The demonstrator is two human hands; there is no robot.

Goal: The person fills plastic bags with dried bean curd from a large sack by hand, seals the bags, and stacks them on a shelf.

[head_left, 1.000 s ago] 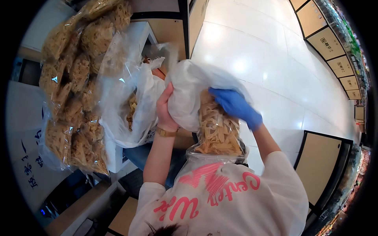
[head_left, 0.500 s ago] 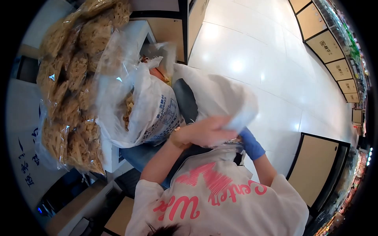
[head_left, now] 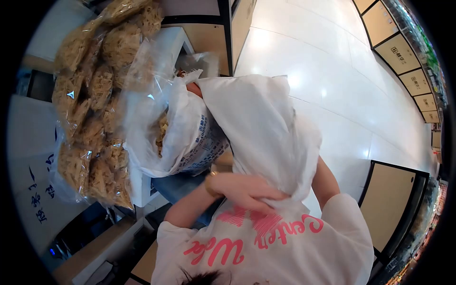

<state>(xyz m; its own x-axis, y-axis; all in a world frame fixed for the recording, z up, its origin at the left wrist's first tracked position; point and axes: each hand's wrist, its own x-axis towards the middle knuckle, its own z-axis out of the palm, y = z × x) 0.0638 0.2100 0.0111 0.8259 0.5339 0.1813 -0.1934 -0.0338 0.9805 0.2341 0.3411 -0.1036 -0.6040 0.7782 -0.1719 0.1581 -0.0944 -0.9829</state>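
Observation:
A large white woven sack [head_left: 261, 118] hangs across my lap, its near edge bunched up close to my shirt. My left hand [head_left: 247, 190], bare and with a gold bracelet at the wrist, lies against the sack's near edge. Its fingers are stretched out toward the right. My right hand is hidden behind or inside the sack; only the forearm [head_left: 327, 178] shows beside it. To the left stands a second white bag [head_left: 183, 128] with blue printing. Its mouth is open on dry, yellowish-brown pieces.
Clear plastic bags of tan, dried shredded food [head_left: 90, 133] are piled on the left, by a white foam box [head_left: 141, 187]. Pale floor tiles [head_left: 327, 66] stretch ahead. A wooden cabinet [head_left: 387, 204] stands at right, and cartons [head_left: 399, 52] line the far right.
The white sack has been spread out and lifted closer to my chest. My blue-gloved right hand has gone out of sight behind or into it. My left hand has moved lower.

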